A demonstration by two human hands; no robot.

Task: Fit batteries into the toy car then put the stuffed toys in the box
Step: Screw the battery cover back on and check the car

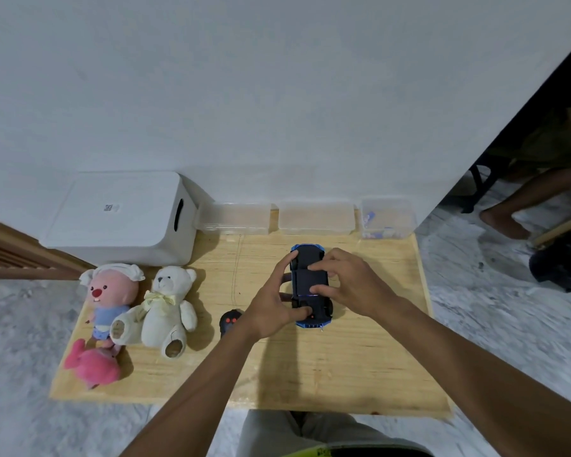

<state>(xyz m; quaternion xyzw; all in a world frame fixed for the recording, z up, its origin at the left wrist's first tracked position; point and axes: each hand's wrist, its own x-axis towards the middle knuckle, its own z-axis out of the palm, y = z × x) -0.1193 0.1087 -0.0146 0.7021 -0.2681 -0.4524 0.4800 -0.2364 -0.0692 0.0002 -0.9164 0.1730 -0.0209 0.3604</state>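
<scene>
A blue toy car (pixel 309 258) lies upside down on the wooden board (pixel 343 357), black underside up. My left hand (pixel 272 306) grips its left side, thumb on the rear underside. My right hand (pixel 350 282) holds its right side with fingertips pressing the battery cover area. Three stuffed toys lie at the left: a pink beaver in a white cap (pixel 108 291), a white teddy bear (pixel 167 305) and a pink plush (pixel 91 364). The white box (pixel 122 219) stands upturned at the back left. No batteries are visible.
A black remote with red buttons (pixel 229 321) lies just left of my left wrist. Two clear lidded containers (pixel 236 217), (pixel 315 217) and a third with small items (pixel 386 219) line the wall. Another person's leg (pixel 515 209) is at the far right.
</scene>
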